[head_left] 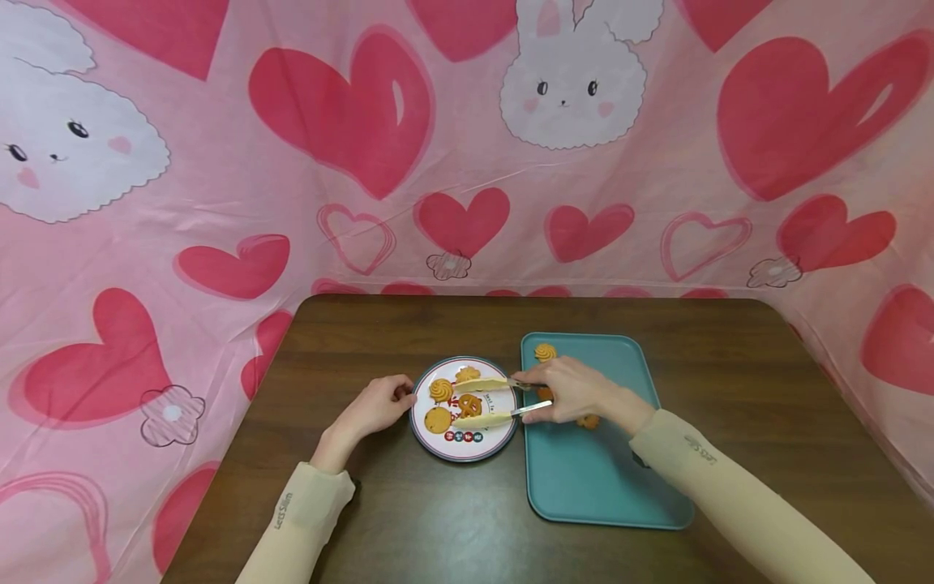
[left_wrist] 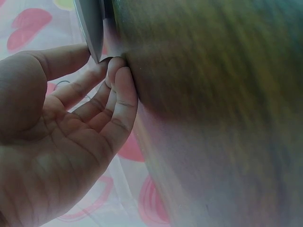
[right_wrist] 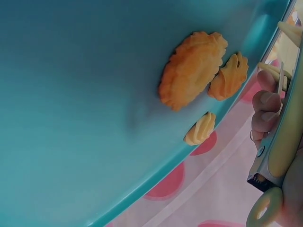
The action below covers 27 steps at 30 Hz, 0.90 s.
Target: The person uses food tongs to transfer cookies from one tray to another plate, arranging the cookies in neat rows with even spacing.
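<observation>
Tongs (head_left: 503,418) clasped in right grip (head_left: 569,389), left grip (head_left: 378,404) pinching plate rim (head_left: 467,457), little room to tray edge (head_left: 529,466)

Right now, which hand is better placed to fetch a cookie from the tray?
Probably the right hand: it grips the tongs and is over the tray, near its cookies, while the left hand holds the plate.

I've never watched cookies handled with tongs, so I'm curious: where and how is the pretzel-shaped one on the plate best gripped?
Probably by its outer edges, near and far, coming in from the right. The pretzel-shaped cookie lies flat on the plate, and the tongs in the right hand straddle it.
</observation>
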Motion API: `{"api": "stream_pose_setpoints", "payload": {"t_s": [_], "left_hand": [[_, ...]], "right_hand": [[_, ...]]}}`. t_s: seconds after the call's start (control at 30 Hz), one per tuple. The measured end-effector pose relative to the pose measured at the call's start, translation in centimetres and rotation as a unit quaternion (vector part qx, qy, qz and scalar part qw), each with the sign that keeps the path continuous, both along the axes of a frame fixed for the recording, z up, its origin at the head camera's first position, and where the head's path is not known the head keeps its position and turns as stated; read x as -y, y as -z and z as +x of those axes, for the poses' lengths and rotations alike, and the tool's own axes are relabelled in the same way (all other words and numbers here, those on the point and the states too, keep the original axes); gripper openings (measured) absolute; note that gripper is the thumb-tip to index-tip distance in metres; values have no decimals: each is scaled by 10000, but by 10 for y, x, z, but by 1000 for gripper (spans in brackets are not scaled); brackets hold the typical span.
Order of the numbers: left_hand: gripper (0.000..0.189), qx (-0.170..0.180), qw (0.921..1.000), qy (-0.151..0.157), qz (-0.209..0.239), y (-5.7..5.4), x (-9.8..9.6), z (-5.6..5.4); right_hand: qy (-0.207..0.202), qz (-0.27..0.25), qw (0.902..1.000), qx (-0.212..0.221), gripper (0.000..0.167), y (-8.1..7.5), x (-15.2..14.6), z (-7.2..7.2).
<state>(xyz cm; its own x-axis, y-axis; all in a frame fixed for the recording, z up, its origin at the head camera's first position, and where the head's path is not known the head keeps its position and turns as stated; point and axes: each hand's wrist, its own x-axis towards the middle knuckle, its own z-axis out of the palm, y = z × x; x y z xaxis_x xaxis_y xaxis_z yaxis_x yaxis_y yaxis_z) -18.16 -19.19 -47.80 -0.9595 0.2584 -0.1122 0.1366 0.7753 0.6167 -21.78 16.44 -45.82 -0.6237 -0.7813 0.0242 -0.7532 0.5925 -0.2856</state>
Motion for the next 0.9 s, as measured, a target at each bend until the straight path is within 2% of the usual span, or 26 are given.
{"api": "stream_pose_setpoints", "payload": {"t_s": [0.3,0.6,0.9], "left_hand": [[18,-37,10000,11,-1,1,1,-1],[18,-2,10000,-7,-30,1,1,-2],[18,47,10000,-35,-39,0,0,-2]], "right_hand": [[218,-82,9997,99,77,-14,-4,4],[450,-450,9974,-344,88,-33,-37,5],[829,-499,9928,-700,81,-33,-77,9]]}}
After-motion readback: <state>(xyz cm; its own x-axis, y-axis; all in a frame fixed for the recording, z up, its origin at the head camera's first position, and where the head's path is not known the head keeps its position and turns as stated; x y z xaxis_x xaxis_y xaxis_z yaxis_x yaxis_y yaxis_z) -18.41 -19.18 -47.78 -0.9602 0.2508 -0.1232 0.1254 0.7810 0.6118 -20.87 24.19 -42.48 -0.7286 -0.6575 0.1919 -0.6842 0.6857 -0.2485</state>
